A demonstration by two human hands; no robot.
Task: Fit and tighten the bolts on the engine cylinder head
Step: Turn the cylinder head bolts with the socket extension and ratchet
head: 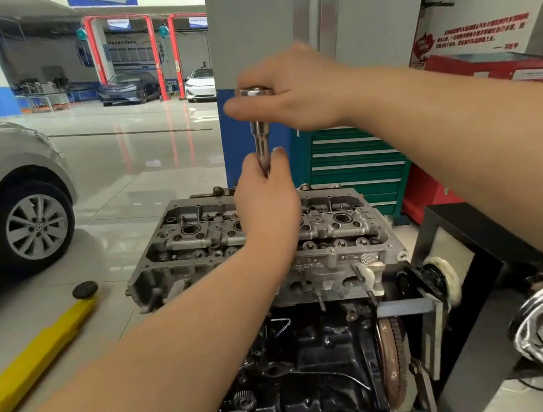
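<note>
Your left hand (267,199) is curled around the low part of a shiny metal tool (260,132). The thumb and fingers (280,156) wrap the thin bar, which stands straight up. Your right hand (294,97) is above it, with its fingers folded over the round top of the tool. Both hands hold the same tool, one over the other, and they do not touch.

The tool stands over the middle of the cylinder head (331,229). Your left hand hides the tool's tip, so you cannot tell if it sits on a bolt. The grey cylinder head lies flat on top of the dark engine block (315,354). Round holes run along its top.

A rusty toothed wheel (393,362) is on the right end of the engine block. A green drawer chest (354,168) stands behind the engine. On the floor to the left lies a yellow lift arm (32,361) with a black pad. A silver car (5,190) is parked beside it.
</note>
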